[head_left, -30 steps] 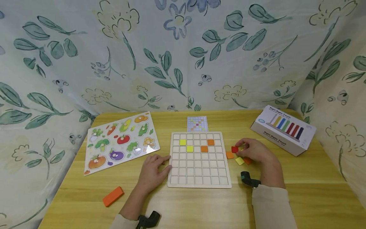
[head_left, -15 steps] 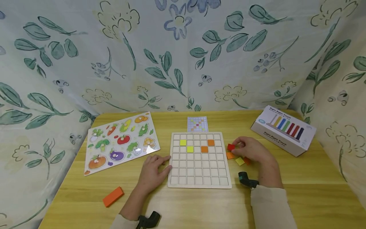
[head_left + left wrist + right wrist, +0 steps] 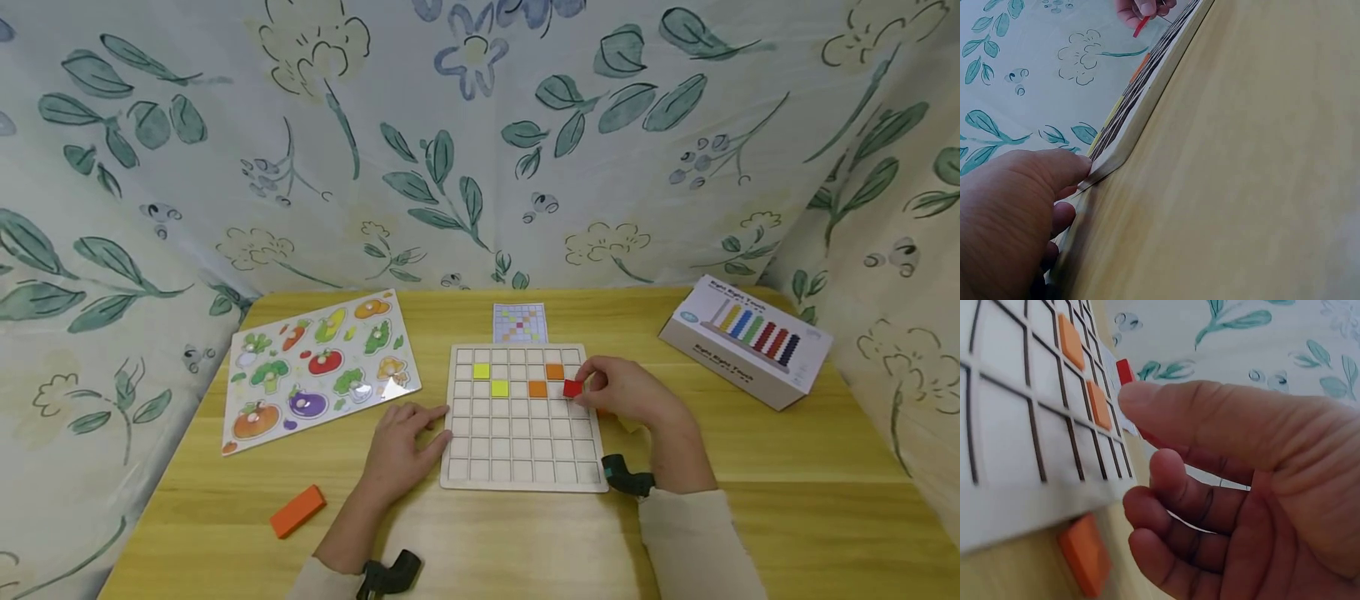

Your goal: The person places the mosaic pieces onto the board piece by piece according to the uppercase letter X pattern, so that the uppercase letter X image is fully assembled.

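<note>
A wooden grid board [image 3: 522, 450] lies mid-table, with two yellow tiles [image 3: 482, 372] and two orange tiles [image 3: 537, 389] set in its squares. My right hand [image 3: 626, 392] pinches a red square tile [image 3: 572, 389] between thumb and fingers over the board's right side. The right wrist view shows the red tile [image 3: 1125, 371] sticking out past the thumb tip. My left hand [image 3: 401, 446] rests at the board's left edge, fingertips touching it. In the left wrist view its thumb [image 3: 1063, 167] lies against the board's corner.
Loose tiles beside the board are mostly hidden by my right hand. A small pattern card [image 3: 519, 323] lies behind the board. A vegetable puzzle [image 3: 322, 375] is at left, an orange block [image 3: 298, 511] at front left, and a white box [image 3: 742, 342] at back right.
My right hand has picked the red tile from the loose tiles and carried it left over the board. The left hand has stayed at the board's edge.
</note>
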`<state>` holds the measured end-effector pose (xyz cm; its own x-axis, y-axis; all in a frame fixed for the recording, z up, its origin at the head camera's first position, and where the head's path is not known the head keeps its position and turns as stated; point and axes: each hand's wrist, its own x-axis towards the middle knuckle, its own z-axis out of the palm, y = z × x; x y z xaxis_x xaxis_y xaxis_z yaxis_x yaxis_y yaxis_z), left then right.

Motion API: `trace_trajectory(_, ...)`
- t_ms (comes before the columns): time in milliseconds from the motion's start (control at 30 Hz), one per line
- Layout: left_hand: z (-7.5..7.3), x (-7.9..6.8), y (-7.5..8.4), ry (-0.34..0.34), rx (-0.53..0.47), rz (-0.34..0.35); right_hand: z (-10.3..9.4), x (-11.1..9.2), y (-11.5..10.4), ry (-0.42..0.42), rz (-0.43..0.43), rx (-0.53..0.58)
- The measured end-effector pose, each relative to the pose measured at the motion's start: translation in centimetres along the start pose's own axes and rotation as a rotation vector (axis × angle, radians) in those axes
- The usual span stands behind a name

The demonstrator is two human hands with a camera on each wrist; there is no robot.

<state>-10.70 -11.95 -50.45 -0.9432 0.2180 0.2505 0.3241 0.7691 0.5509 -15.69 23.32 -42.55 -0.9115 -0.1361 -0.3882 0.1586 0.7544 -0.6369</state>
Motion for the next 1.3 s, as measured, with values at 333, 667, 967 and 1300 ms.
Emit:
trace_trajectory(333,0.0,0.0,-0.1,-0.003,-0.006,0.002,2.6,0.6,-2.0,-0.028,-0.085,-0.044)
trace_trajectory(667,-0.2,-0.1,0.2,-0.006,-0.003,-0.005,4.1,0.8,-2.9,-0.036,-0.150,-0.074)
trace_trajectory(967,-0.2,0.0,0.2,0.003,-0.006,-0.001,5.2,0.9,-4.0,-0.015,-0.160,-0.138)
trace_trajectory(1300,-0.2,0.0,0.2,-0.001,0.001,-0.010,6.1,1.1,-4.5,0.020,-0.141,-0.167)
